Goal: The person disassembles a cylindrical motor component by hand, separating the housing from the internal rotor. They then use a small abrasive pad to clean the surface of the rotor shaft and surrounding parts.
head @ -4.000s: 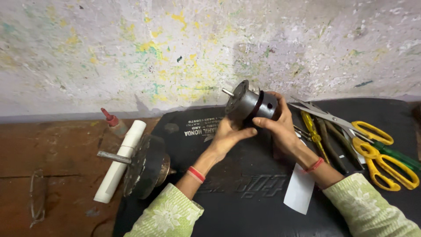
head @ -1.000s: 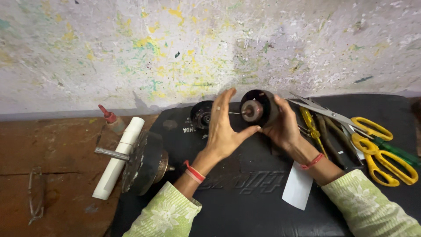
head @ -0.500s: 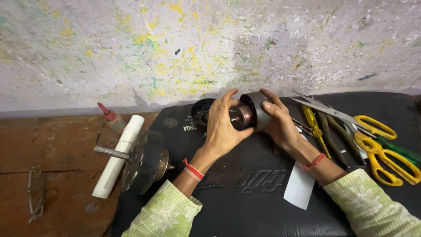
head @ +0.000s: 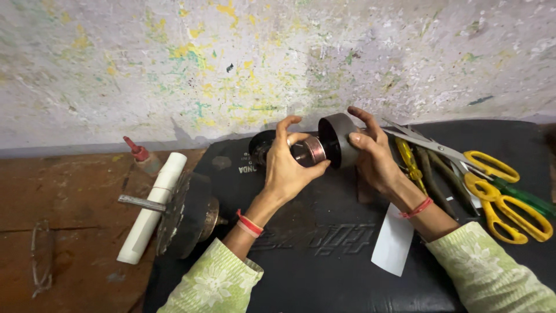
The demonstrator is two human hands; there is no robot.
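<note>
A black mat point(head: 324, 255) with faint embossed lettering covers most of the bench, and everything else is placed from it. Nearest the viewer, on the mat's near right part, lies a white paper slip point(head: 394, 240). At the mat's left edge a dark ribbed metal disc point(head: 182, 214) stands on edge with a grey steel shaft poking out to the left; just beyond that edge, on the brown wood, a rolled white tube point(head: 152, 207) lies slantwise beside a small bottle with a red nozzle point(head: 143, 157).

Held above the mat's middle is the cylindrical metal part point(head: 327, 144). Its long axis runs almost level, left to right. Its left portion is a narrower, shiny, coppery-pink drum; its right portion is a wider dull dark-grey cup, smooth-sided, whose open mouth faces left over the drum. The left hand point(head: 289, 168) is clamped round the coppery end, thumb underneath and fingers curled over the top. The right hand point(head: 373, 153) grips the dark cup from its right side, fingers spread over the rim.

Behind the left hand a black round part point(head: 260, 148) rests on the mat. On the mat's far right lie yellow-handled scissors point(head: 492, 185) among other long tools. Beyond it rises a paint-flecked, rough plaster wall point(head: 231, 64).
</note>
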